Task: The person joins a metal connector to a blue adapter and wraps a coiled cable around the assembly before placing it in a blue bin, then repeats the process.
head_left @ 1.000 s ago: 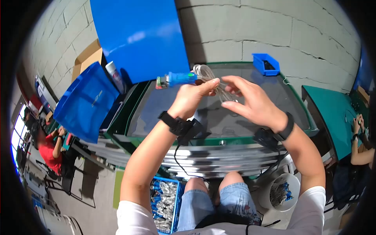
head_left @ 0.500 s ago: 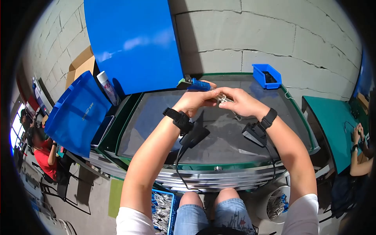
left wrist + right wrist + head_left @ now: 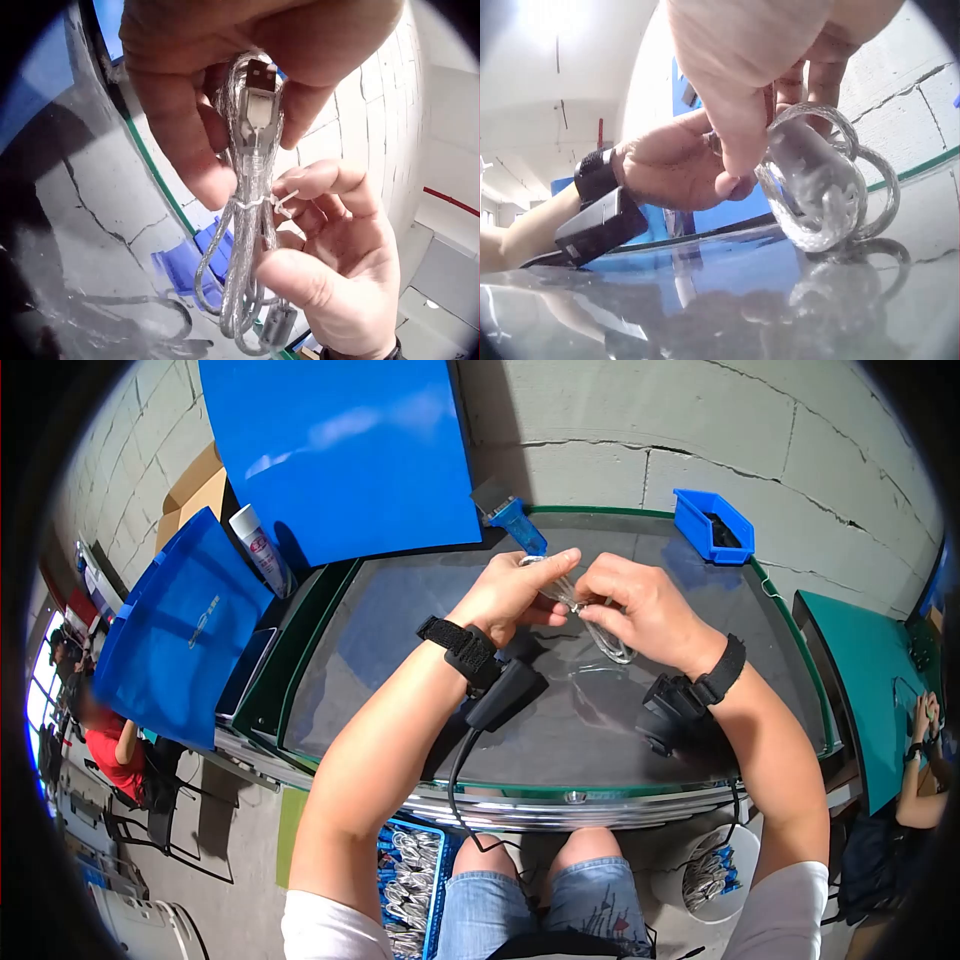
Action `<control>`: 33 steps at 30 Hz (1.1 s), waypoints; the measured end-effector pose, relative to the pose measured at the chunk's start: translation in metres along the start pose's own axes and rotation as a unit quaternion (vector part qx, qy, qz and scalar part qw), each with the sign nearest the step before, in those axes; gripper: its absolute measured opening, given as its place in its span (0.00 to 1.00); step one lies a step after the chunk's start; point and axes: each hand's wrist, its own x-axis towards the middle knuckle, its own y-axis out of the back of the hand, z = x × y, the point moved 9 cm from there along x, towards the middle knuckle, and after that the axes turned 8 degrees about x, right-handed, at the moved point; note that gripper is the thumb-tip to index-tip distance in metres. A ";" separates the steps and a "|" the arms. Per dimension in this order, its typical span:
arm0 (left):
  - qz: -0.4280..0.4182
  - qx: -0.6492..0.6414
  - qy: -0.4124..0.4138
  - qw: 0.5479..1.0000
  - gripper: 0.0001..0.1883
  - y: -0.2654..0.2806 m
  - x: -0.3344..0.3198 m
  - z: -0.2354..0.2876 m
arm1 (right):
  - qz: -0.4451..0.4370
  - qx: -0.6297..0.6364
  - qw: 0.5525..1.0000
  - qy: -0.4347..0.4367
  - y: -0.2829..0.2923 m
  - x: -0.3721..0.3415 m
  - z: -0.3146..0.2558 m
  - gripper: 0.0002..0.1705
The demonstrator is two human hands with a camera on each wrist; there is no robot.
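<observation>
A coiled clear-silver cable (image 3: 244,247) hangs between the hands, its loops at the lower end in the left wrist view. The left hand (image 3: 508,592) grips the upper part of the bundle, beside a metal USB plug (image 3: 259,105). A white tie (image 3: 253,202) runs round the middle of the coil, and the right hand (image 3: 645,608) pinches at it with thumb and fingers. The blue connector (image 3: 522,528) sticks up beyond the left hand. In the right wrist view the cable loops (image 3: 877,187) hang past the right hand's fingertips.
The grey work surface (image 3: 400,700) has a green rim. A blue bin (image 3: 712,528) with dark parts stands at the back right. To the left are a spray can (image 3: 262,550) and a blue tub (image 3: 180,630). Below are a crate of cables (image 3: 410,880) and a white bucket (image 3: 745,875).
The blue connector has swung from pointing left to pointing up and away. The right hand has come in to the coil, whose loops now hang towards the lower right.
</observation>
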 end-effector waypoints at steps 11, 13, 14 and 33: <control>-0.083 -0.123 -0.107 0.983 0.10 -0.020 -0.003 0.013 | 0.093 0.104 0.979 -0.150 0.015 -0.008 0.041 0.08; -0.080 -0.115 -0.114 0.984 0.10 -0.021 -0.007 0.015 | 0.047 0.235 0.932 -0.271 0.000 -0.014 0.066 0.09; -0.077 -0.104 -0.123 0.984 0.10 -0.021 -0.009 0.018 | 0.024 0.289 0.909 -0.301 -0.005 -0.017 0.071 0.09; -0.130 -0.146 -0.021 0.980 0.14 -0.025 -0.010 0.004 | 0.055 -0.106 0.987 0.108 0.018 -0.001 -0.026 0.07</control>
